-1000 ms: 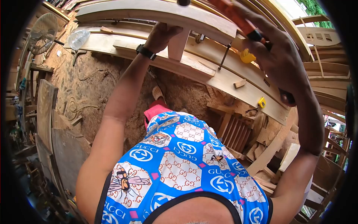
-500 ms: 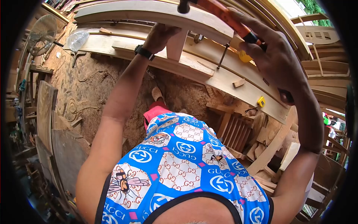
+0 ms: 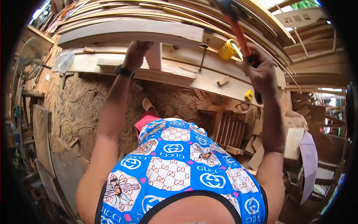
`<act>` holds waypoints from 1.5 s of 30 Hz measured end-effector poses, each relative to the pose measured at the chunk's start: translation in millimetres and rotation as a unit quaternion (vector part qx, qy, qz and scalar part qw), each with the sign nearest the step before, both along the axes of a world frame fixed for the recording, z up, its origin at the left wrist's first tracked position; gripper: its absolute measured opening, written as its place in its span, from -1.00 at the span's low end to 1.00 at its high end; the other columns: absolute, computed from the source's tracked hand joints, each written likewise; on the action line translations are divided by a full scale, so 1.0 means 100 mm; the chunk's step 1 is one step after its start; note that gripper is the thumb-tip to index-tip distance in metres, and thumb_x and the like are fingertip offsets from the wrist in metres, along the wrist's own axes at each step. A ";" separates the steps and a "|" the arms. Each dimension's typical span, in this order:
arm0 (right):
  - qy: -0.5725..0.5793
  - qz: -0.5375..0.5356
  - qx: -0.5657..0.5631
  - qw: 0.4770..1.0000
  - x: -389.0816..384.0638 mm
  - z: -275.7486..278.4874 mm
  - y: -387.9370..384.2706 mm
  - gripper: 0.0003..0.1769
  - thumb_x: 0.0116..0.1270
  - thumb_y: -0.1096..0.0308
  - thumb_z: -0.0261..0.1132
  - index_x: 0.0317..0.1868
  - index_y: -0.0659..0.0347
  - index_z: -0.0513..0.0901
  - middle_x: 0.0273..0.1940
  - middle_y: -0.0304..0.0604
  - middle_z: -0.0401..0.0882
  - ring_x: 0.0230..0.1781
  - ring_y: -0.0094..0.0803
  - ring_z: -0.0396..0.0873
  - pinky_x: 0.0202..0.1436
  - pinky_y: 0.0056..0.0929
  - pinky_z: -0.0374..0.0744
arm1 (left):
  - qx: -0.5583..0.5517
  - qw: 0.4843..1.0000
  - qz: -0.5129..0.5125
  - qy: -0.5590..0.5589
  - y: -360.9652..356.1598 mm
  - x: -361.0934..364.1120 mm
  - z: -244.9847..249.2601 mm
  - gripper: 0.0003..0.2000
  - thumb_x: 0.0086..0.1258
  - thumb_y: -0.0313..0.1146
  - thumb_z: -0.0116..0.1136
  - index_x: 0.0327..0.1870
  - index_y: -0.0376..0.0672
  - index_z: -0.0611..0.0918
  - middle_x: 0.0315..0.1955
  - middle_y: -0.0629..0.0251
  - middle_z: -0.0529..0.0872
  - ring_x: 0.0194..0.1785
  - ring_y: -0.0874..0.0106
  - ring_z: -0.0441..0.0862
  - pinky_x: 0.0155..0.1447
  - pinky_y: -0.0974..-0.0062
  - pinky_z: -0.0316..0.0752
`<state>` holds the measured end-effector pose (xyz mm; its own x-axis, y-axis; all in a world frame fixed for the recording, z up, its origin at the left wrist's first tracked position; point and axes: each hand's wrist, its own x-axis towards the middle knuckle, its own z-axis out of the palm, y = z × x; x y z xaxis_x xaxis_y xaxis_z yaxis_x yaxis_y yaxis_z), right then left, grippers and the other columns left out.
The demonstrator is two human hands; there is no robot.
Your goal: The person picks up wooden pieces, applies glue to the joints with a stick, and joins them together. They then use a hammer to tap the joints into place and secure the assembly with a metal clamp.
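A thick, curved wooden beam (image 3: 130, 31) lies across the top of the head view, joined to a short upright wooden piece (image 3: 153, 56) below it. My left hand (image 3: 137, 54), with a dark watch at the wrist, grips the beam's underside beside the upright; its fingertips are partly hidden. In my right hand (image 3: 261, 69) is a hammer (image 3: 238, 35), its orange-red handle held in closed fingers. The hammer's dark head is raised at the top edge, blurred by motion, right of the beam's end.
Long planks (image 3: 123, 13) are stacked behind the beam. On the bench board (image 3: 212, 82) are a small wood block (image 3: 223, 80) and a yellow tape measure (image 3: 249, 94). A yellow container (image 3: 228, 49) stands near a metal clamp (image 3: 203, 56). A fan (image 3: 31, 56) is at left.
The hammer has swung up and right, away from the beam, and its handle now stands steeper. My left hand keeps its place at the upright. The whole view has shifted slightly.
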<state>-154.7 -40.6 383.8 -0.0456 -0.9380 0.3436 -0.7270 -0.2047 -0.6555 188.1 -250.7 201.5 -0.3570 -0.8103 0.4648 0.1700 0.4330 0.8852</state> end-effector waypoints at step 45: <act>-0.567 0.077 0.122 0.811 1.27 -2.67 -0.27 0.16 0.23 0.25 0.62 0.65 0.22 0.03 0.19 0.10 0.58 0.22 -0.22 0.59 0.26 -0.23 0.61 | 0.215 0.935 0.237 0.150 0.08 -0.41 0.54 -0.67 0.40 -0.20 0.47 0.00 -0.23 0.71 -0.11 0.25 0.78 -0.20 0.35 0.78 -0.26 0.24 0.81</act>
<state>-27.2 -67.8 117.1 -0.0789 -0.9963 -0.0344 0.3932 0.0006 -0.9194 146.8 -243.1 255.8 0.1839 -0.9796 0.0811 0.3186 0.1375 0.9379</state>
